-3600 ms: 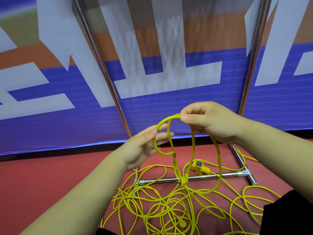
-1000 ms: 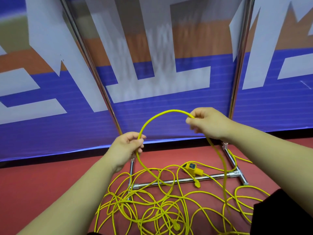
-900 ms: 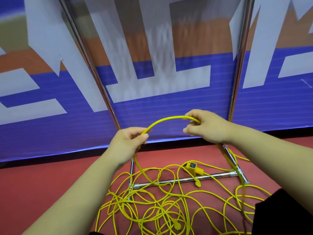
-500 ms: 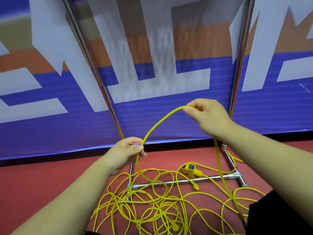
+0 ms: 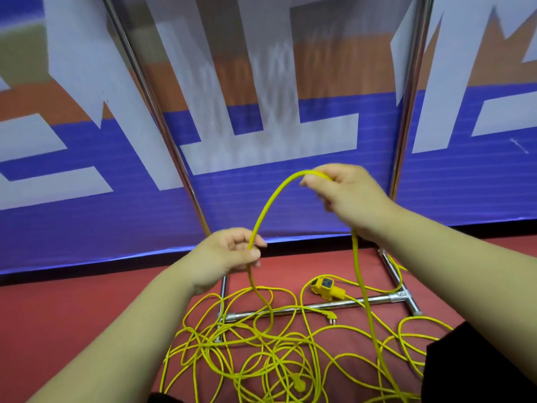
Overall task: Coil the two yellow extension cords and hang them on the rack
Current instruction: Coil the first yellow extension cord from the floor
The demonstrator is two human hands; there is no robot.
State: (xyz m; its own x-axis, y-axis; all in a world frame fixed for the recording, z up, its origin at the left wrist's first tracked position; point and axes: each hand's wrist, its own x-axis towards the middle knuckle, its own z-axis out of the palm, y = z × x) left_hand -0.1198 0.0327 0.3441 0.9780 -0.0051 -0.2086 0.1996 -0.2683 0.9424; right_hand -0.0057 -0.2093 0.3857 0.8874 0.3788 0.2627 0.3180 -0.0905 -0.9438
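A yellow extension cord [image 5: 268, 205] arcs between my two hands. My left hand [image 5: 229, 254] pinches it low, just above the red floor. My right hand [image 5: 343, 190] grips it higher and to the right, at the top of the arc. From each hand the cord drops into a tangled yellow heap [image 5: 261, 353] on the floor. A yellow socket block [image 5: 324, 286] lies beside the rack's base bar [image 5: 293, 309], and a plug [image 5: 331, 318] lies just in front of the bar. The rack's two chrome uprights [image 5: 162, 135] rise behind my hands.
A blue, orange and white banner [image 5: 290, 199] stands close behind the rack. Red floor [image 5: 72, 315] stretches to the left of the heap. A dark garment [image 5: 476, 362] fills the lower right corner. The rack's right foot [image 5: 406, 298] sticks out toward me.
The small loops held earlier are gone; one long arc spans my hands now. Over the last second my right hand rose with the cord and my left dropped slightly.
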